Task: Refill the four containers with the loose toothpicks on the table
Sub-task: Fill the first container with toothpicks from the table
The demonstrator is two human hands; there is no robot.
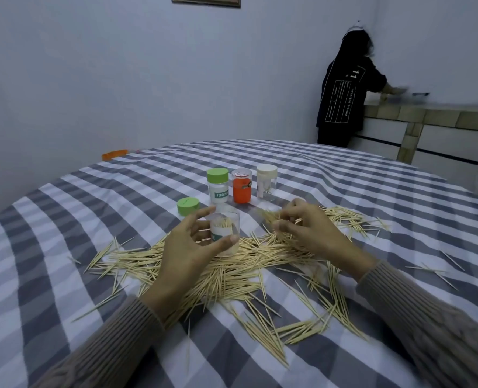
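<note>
The left hand (189, 249) grasped an open clear container (226, 233), thumb and fingers curled round its wall; it stood at the 12 o'clock edge of the heap of loose toothpicks (232, 273) and already held some toothpicks upright. Its green lid (187, 205) lay on the checked tablecloth (64, 219) at 10 o'clock from it. The right hand (313, 228), at 3 o'clock from the open container, pinched a small bundle of toothpicks drawn from the heap.

Three further containers stood in a row at 12 o'clock: a green-capped container (218, 189), an orange container (241, 189) and a white-capped container (266, 182), all lidded. Their fill could not be judged.

Assessment: the task was at an early stage. Most toothpicks lay scattered across the cloth, and one container was only partly filled
</note>
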